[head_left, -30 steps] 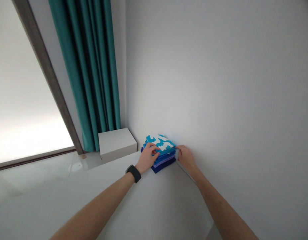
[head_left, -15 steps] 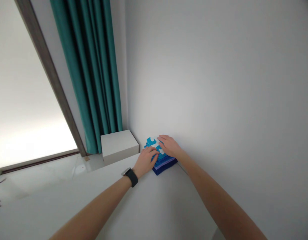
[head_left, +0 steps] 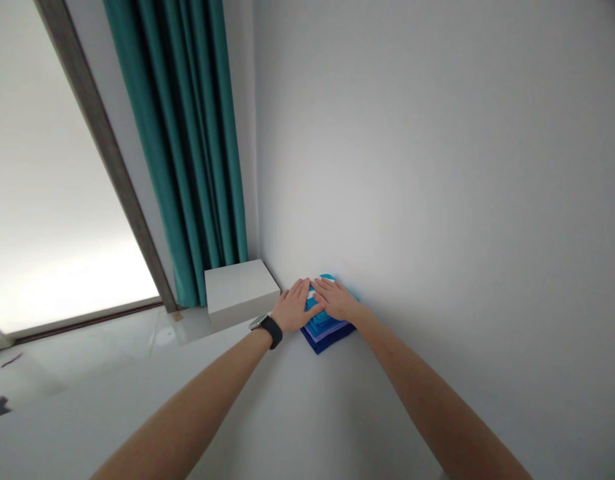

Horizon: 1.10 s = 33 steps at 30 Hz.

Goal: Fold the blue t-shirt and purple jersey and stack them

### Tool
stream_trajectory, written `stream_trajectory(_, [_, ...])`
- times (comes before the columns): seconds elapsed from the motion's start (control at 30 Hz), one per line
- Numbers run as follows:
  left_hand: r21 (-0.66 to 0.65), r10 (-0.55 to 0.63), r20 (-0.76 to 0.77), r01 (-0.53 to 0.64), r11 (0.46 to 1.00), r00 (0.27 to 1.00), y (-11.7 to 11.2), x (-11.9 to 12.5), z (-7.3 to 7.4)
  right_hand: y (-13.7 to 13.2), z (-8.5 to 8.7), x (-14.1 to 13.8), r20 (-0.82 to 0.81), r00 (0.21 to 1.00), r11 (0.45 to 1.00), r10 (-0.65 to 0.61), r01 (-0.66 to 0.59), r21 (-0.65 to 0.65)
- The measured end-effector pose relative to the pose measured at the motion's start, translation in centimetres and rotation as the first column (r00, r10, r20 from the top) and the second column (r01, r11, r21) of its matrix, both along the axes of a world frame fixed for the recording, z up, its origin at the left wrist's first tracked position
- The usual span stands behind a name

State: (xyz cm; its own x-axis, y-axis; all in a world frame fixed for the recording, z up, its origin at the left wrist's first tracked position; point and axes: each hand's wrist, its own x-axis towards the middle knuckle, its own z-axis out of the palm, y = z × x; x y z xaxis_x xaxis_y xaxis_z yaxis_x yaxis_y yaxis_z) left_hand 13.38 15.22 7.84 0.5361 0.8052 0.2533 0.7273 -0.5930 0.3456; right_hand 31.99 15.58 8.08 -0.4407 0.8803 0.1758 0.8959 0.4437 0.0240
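Note:
A small stack of folded cloths [head_left: 328, 332] in blue, purple and turquoise-and-white lies on a white surface [head_left: 297, 413] against the wall. My left hand [head_left: 294, 311], with a black watch on the wrist, lies flat on the stack's left side, fingers stretched out. My right hand [head_left: 336, 299] lies flat on the top of the stack beside it, fingers stretched out as well. Both hands cover most of the patterned top cloth.
A white box [head_left: 240, 290] stands just left of the stack, in front of a teal curtain [head_left: 187, 147]. A bright window with a grey frame [head_left: 107, 167] fills the left. The plain white wall [head_left: 437, 200] runs along the right.
Both hands moved from gripping the stack's sides onto its top and now lie flat on it. The view shifted slightly.

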Motion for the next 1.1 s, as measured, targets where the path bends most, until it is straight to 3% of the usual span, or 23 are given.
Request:
stream_trajectory(0.3, [-0.194,0.006,-0.106,-0.026,0.981,0.994,0.1,-0.1,0.3,0.7,-2.0,1.7,-0.055,0.997,0.997,-0.063,0.065,0.038])
stream_trajectory(0.57, [-0.055,0.010,-0.142,-0.018,0.998,0.990,-0.2,0.0,0.4,0.6,-2.4,1.7,-0.086,0.994,0.997,-0.070,0.073,0.036])
stream_trajectory(0.77, [-0.059,-0.019,-0.158,0.009,0.998,0.987,0.0,-0.3,0.1,0.3,-2.6,1.7,-0.135,0.987,0.996,-0.084,0.085,0.004])
stream_trajectory(0.9, [-0.084,-0.013,-0.151,0.001,0.996,0.988,0.2,-0.4,-0.1,0.8,-1.4,2.3,-0.184,0.977,0.994,-0.110,0.104,-0.045])
stream_trajectory(1.1, [-0.055,0.000,-0.043,-0.003,0.998,0.999,-0.2,-0.1,-0.1,3.1,2.5,3.7,-0.223,0.963,0.988,-0.153,0.143,-0.061])
